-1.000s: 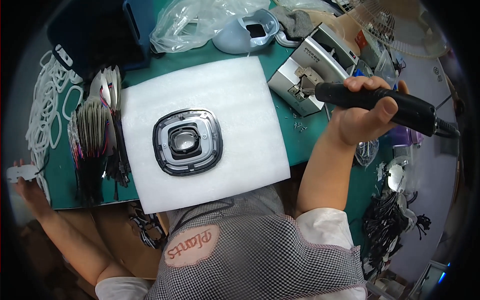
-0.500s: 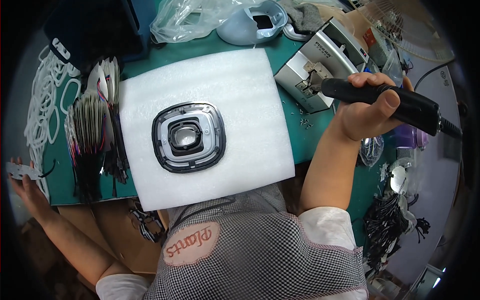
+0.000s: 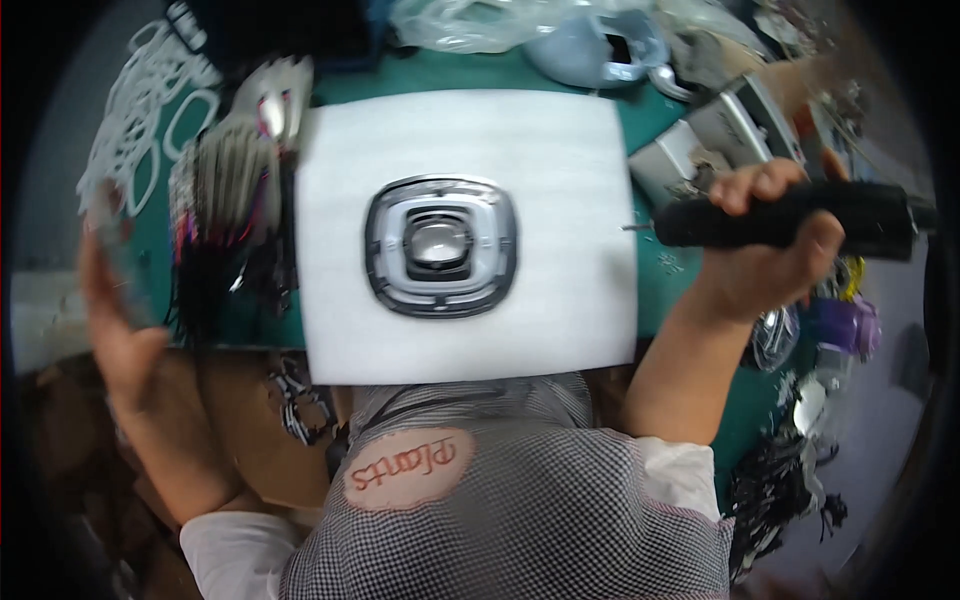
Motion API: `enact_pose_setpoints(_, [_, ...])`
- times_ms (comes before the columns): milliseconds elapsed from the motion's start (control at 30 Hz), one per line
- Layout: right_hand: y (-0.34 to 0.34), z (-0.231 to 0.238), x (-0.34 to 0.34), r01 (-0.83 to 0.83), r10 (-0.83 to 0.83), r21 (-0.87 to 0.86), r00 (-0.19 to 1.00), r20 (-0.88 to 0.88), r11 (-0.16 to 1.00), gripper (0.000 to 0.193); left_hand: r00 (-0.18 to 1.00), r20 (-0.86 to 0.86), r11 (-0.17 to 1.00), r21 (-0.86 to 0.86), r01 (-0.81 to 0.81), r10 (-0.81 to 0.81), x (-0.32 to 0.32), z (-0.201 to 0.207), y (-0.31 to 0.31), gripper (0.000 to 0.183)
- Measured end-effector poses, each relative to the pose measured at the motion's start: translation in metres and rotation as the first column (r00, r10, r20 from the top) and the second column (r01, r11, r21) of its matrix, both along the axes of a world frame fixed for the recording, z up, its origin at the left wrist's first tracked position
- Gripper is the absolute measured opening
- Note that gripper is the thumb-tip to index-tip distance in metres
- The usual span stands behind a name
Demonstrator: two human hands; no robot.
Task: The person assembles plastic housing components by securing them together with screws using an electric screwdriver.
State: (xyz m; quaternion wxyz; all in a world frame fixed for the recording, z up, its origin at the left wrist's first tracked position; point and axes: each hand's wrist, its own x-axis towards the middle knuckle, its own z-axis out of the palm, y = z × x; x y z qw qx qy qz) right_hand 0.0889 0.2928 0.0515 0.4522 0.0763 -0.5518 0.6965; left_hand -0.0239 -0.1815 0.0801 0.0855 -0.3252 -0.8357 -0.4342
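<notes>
The right hand (image 3: 748,275) grips a black screwdriver (image 3: 775,219) that has left the silver box (image 3: 737,125) and now seems free beside the white foam (image 3: 560,335) bearing the rounded part (image 3: 440,243); the left hand's (image 3: 124,335) blurred hold I cannot tell.

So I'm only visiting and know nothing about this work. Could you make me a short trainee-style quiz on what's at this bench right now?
1. Fill in: the person's ____ grips the black electric screwdriver.
2. What colour is the plastic housing beyond the far edge of the white foam sheet? A) purple B) pale blue C) black
3. True or false: the screwdriver's bit is apart from the rounded-square frame assembly.

Key:
1. right hand
2. B
3. True; its tip is by the foam sheet's right edge, while the assembly lies further left.
</notes>
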Motion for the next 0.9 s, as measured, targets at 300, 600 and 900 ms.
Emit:
enact_pose_setpoints(300, [-0.036,0.006,-0.007,-0.458,0.464,0.073,0.881,-0.096,0.886,0.076,0.989,-0.056,0.841,-0.534,0.085,-0.135,0.035,-0.024,0.132,0.086])
enact_pose_setpoints(600, [-0.062,0.004,-0.019,-0.472,0.477,0.073,0.874,-0.097,0.879,0.086,0.971,0.045,0.848,-0.48,0.225,-0.233,0.032,-0.051,0.167,0.097])
enact_pose_setpoints(900, [-0.073,-0.003,-0.031,-0.518,0.527,0.103,0.845,-0.094,0.849,0.088,0.955,0.079,0.865,-0.407,0.293,-0.287,0.028,-0.061,0.178,0.095])
